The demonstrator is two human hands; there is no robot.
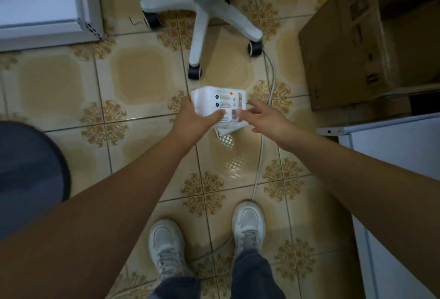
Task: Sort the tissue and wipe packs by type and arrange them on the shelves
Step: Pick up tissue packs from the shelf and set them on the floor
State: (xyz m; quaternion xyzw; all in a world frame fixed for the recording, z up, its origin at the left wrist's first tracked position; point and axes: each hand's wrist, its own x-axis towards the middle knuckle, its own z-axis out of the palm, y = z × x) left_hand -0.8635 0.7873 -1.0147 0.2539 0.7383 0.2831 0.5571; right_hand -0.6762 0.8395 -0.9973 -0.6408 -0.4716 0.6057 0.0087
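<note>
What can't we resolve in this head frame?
- White pack: label print too small and blurred; type unreadable.
- Left hand covers its near corner.
- Second pack underneath: mostly hidden.
- Shelves: out of frame.
- Cardboard box: cut by right edge.

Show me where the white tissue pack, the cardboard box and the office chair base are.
white tissue pack (220, 102): head view, on its printed label face.
cardboard box (342, 44): head view, on its brown side panel.
office chair base (202, 10): head view, on the white hub where the legs meet.
</note>
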